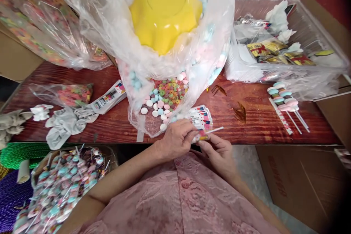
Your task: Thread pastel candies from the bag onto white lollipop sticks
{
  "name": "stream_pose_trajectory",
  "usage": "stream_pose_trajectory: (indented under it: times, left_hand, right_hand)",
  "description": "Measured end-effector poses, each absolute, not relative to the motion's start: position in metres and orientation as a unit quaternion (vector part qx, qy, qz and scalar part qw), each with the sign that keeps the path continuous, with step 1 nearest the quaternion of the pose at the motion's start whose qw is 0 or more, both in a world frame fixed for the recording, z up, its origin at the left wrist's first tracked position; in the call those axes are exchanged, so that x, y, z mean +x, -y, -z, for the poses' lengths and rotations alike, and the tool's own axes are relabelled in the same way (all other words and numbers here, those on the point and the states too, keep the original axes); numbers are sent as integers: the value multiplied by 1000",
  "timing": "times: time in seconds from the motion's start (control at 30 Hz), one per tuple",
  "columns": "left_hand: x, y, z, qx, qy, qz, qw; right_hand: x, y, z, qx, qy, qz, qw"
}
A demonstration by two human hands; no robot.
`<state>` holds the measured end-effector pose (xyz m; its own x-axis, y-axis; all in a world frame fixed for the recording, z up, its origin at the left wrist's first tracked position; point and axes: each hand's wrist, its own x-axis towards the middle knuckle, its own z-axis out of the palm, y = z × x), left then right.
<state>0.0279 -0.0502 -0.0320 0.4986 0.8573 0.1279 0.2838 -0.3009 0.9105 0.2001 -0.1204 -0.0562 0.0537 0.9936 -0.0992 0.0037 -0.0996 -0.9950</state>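
My left hand [177, 139] is closed on a wrapped candy skewer [201, 136], whose white stick points up to the right. The fingers of my right hand [219, 151] pinch the other side of the same skewer, at the table's front edge. Just behind my hands lies a stack of printed candy wrappers [201, 115]. Beyond my left hand, loose pastel candies and fruit rings [170, 95] sit in the mouth of a large clear plastic bag [214, 51]. Part of the skewer is covered by my fingers.
A yellow bowl [166, 7] rests upside down on the bag. Unwrapped candy skewers [283, 98] lie at right, below a clear bin [290, 67]. Gold twist ties [240, 112] lie on the red-brown table. At lower left, a box holds many finished candy skewers [65, 186].
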Motion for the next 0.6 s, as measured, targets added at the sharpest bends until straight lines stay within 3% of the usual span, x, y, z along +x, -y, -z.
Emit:
stream_pose_trajectory:
  times: [0.1,0.23,0.43,0.5,0.6]
  left_hand:
    - [32,54,33,714,-368,-288,521]
    - [33,60,35,626,-379,-250,633]
    - [28,64,34,587,-381,-209,683]
    - [26,60,30,547,-376,-175,727]
    - [24,47,25,522,-308,-100,789]
  right_hand:
    - [192,118,61,-559,441,-477,515]
    - [186,108,70,-563,518,-348,542]
    - [194,112,74,-536,618,-164,551]
    - [208,114,70,-512,693,-39,506]
    - [231,114,62,-434,818,89,367]
